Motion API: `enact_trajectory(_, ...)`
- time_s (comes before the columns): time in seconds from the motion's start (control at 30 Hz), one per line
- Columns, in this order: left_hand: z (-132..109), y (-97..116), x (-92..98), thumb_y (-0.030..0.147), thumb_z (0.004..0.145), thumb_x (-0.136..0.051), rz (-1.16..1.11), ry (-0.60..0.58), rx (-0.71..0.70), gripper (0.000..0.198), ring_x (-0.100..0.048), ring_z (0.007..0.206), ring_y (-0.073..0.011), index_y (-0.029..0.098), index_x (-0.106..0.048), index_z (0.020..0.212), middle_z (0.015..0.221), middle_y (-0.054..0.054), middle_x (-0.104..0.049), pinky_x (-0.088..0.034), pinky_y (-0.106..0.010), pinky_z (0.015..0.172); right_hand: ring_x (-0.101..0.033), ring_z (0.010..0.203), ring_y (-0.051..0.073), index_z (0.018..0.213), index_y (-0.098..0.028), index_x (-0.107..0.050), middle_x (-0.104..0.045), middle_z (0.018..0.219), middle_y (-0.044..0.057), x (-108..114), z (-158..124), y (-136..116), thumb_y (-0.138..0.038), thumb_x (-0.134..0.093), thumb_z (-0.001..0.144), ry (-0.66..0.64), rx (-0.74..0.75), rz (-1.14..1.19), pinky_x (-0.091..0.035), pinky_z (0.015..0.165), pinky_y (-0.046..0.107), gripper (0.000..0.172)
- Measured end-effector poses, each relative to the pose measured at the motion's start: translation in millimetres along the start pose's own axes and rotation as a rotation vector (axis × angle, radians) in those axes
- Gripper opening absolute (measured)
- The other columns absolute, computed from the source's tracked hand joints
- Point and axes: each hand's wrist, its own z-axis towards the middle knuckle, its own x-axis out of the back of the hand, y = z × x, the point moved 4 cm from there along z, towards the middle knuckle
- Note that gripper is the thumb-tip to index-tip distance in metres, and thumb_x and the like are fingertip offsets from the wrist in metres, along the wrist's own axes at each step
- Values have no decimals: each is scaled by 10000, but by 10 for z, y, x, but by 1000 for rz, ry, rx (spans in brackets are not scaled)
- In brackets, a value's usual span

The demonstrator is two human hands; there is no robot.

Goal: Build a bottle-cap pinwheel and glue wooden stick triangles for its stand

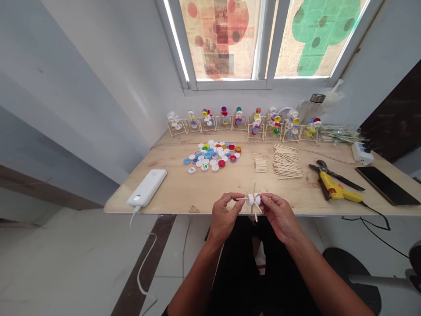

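Both hands met at the near edge of the bench [177, 191], each with a fine pinch. Between them was the piece [250, 200]: two white caps side by side, with several sticks poking out around them. The left hand [226, 216] grasped a thin stick at the piece's left side between thumb and fingers; the right hand [279, 215] gripped the opposite side with thumb and fingertips.

Beyond the left hand lay a loose heap of caps [213, 154], mostly white, with blue, red, yellow and green among them. Straight ahead of the right hand were short sticks [261, 165] in a small bundle, and just right of those, a larger pile of long sticks [287, 161]. Farthest from the hands, a row of stick stands [239, 115] bore coloured caps.

Right of the right hand, a yellow glue gun [338, 192] lay against the pliers [345, 179], with a phone [388, 185] farther right. Well left of the left hand sat a white power bank [148, 188], its cable [142, 274] trailing down.
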Motion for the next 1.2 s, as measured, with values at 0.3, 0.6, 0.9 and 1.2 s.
enact_trajectory(0.3,25,-61,24,345,730,-670,-136,-19,120,192,-658,811,-210,171,-719,793,813,-57,-734,-478,-340,819,-515,666,115,883,-196,-730,-664,740,28,-11,-51,-102,-386,-728,700,-35,57,-113,-400,665,264,264)
enact_trajectory(0.6,33,-82,45,353,704,-689,-159,-3,139,211,-658,779,-210,164,-728,788,766,-59,-730,-488,-334,791,-519,673,122,988,-215,-711,-664,713,13,-43,-76,-168,-393,-682,742,-17,147,-265,-390,698,280,305)
enact_trajectory(0.9,37,-118,65,374,707,-679,-109,5,118,234,-652,764,-210,173,-736,814,758,-55,-725,-494,-335,775,-527,688,134,1079,-221,-673,-690,800,31,-21,-71,-165,-404,-678,734,-11,168,-281,-424,729,304,390)
enact_trajectory(1.2,14,-101,81,354,715,-676,-124,43,125,218,-655,761,-206,163,-730,804,739,-52,-719,-495,-330,774,-470,601,109,944,-189,-712,-643,683,13,36,-51,-122,-394,-740,669,72,95,-274,-394,617,260,345)
